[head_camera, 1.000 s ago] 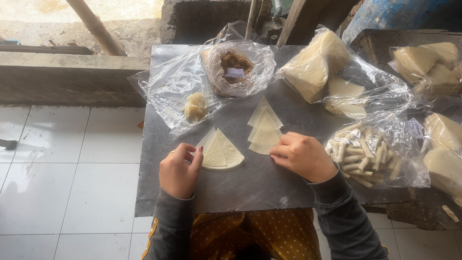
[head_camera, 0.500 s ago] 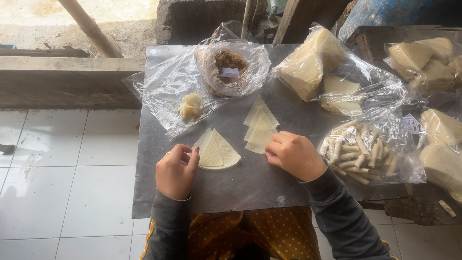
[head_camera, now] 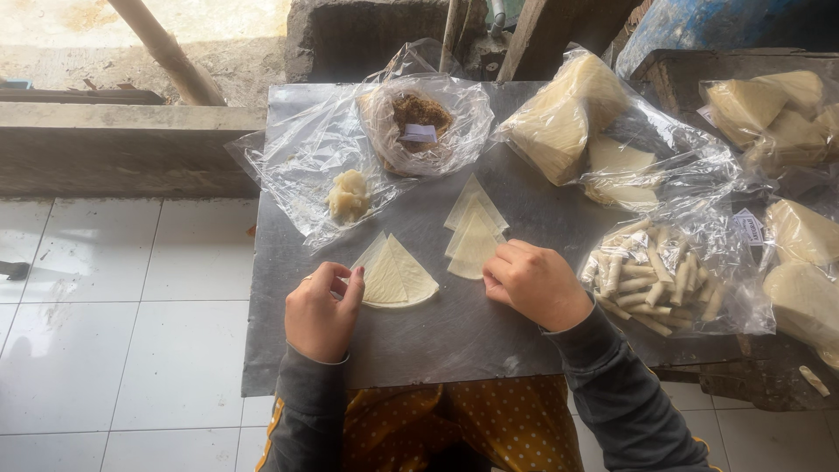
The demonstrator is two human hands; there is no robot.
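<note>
The wedge of pale wrapper (head_camera: 395,278) lies flat on the grey metal sheet (head_camera: 437,336), its point aimed away from us and its curved edge toward us, so its long axis runs away from the body. We take it as the landmark. Our left hand (head_camera: 322,312) is just left of it, fingers curled, tips touching its left edge; whether they pinch a layer we cannot tell. Our right hand (head_camera: 535,284) sits well to its right, loosely fisted, knuckles at the near corner of the small stack of wrappers (head_camera: 473,232), gripping nothing we can make out. The left is clearly nearer. Beyond the wedge, slightly left, a lump of dough (head_camera: 348,194) rests on clear plastic; far right lies a bag of rolled sticks (head_camera: 657,278).
</note>
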